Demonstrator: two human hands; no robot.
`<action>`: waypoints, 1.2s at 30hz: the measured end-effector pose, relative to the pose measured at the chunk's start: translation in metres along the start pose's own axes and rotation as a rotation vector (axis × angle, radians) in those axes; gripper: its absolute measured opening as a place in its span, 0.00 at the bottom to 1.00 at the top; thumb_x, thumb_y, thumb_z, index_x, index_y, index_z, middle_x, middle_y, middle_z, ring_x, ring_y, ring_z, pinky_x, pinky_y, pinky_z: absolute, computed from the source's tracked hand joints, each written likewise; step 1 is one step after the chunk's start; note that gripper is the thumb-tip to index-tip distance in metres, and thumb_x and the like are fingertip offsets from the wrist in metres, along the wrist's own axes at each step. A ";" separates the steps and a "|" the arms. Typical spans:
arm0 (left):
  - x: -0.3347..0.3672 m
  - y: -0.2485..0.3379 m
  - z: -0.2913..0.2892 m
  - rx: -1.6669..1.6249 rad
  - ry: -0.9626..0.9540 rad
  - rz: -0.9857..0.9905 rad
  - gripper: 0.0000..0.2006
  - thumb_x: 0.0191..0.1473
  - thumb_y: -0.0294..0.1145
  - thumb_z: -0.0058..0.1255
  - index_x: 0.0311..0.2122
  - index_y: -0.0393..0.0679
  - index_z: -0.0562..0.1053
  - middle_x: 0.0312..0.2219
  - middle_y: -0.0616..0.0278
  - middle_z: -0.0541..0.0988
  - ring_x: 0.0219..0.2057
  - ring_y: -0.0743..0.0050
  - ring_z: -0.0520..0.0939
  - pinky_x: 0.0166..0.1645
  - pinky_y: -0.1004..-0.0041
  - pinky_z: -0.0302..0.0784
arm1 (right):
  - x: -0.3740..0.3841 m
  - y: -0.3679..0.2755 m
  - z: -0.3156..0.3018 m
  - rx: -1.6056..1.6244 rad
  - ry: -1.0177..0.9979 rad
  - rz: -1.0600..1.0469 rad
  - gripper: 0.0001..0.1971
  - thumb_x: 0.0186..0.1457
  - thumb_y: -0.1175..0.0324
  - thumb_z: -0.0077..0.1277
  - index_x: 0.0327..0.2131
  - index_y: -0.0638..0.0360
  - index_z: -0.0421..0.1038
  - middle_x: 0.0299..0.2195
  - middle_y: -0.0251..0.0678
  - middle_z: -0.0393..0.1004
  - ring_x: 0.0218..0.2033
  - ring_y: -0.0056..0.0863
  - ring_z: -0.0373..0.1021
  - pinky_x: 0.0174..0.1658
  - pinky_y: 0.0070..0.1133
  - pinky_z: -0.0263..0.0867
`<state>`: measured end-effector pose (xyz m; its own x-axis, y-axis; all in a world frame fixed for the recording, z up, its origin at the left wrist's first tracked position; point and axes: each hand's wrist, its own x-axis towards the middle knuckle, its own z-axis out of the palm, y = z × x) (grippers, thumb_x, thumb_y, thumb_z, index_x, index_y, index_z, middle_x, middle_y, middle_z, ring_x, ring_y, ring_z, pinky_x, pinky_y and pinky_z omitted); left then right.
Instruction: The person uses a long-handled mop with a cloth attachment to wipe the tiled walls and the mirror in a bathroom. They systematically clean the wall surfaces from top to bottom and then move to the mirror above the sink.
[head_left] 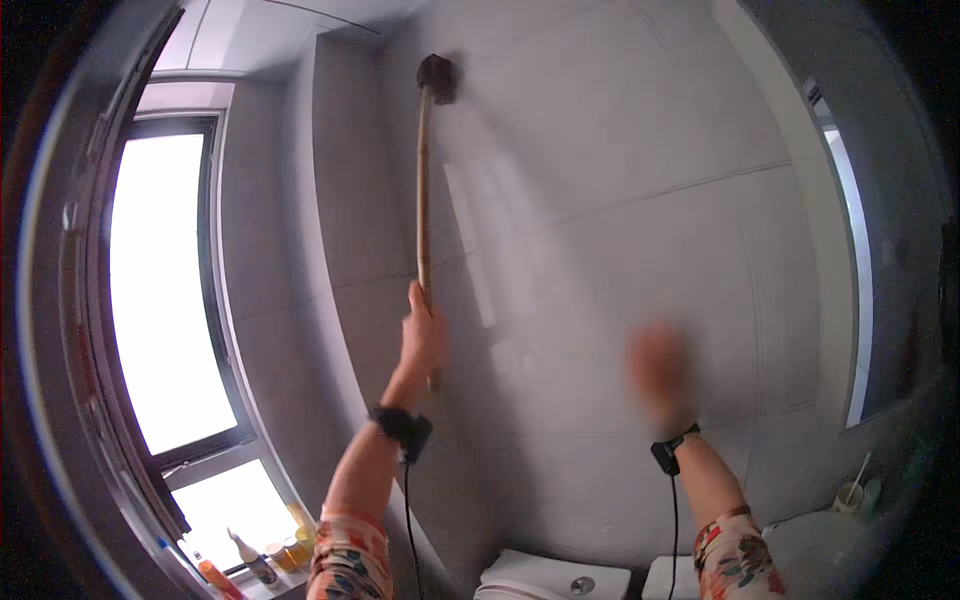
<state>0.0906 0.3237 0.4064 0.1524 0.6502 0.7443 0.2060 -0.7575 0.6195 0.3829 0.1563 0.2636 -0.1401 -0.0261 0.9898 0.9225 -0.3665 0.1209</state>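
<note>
Fingers of the left hand [423, 335] wrap tight around the lower end of a long wooden-handled brush [424, 190], whose dark head [437, 78] presses against the grey tiled wall [620, 200] high up, near the corner by the window [165, 290]. Right hand [660, 370] is raised near the wall, blurred; cannot tell how its fingers lie, nothing seen in it. Wall shows no clear suds or wet streaks, so progress is hard to judge; upper tiles in hand, lower stretch above the toilet tank [555, 575] seemingly left.
</note>
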 end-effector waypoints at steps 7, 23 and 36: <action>0.075 0.106 0.004 0.116 0.061 0.208 0.19 0.53 0.35 0.36 0.48 0.44 0.51 0.25 0.46 0.71 0.23 0.59 0.74 0.22 0.64 0.69 | -0.001 0.018 -0.002 0.169 -0.028 0.015 0.13 0.38 0.73 0.51 0.32 0.54 0.63 0.36 0.33 0.62 0.46 0.33 0.56 0.47 0.34 0.52; 0.229 0.174 -0.045 0.517 0.196 0.347 0.14 0.51 0.32 0.36 0.42 0.35 0.57 0.29 0.41 0.72 0.27 0.48 0.77 0.26 0.62 0.76 | -0.011 0.024 0.032 0.224 0.026 0.017 0.06 0.43 0.71 0.45 0.28 0.57 0.64 0.29 0.39 0.62 0.33 0.35 0.59 0.35 0.32 0.56; 0.122 0.054 -0.029 -0.020 0.137 0.172 0.21 0.55 0.50 0.24 0.38 0.40 0.59 0.17 0.45 0.71 0.21 0.52 0.75 0.22 0.59 0.68 | 0.000 -0.001 0.006 0.115 -0.057 -0.050 0.07 0.43 0.69 0.44 0.29 0.58 0.65 0.31 0.40 0.64 0.37 0.37 0.59 0.40 0.35 0.55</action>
<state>0.0923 0.3606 0.5378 0.0510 0.4985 0.8654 0.1690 -0.8583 0.4845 0.3840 0.1623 0.2637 -0.1690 0.0431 0.9847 0.9504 -0.2574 0.1744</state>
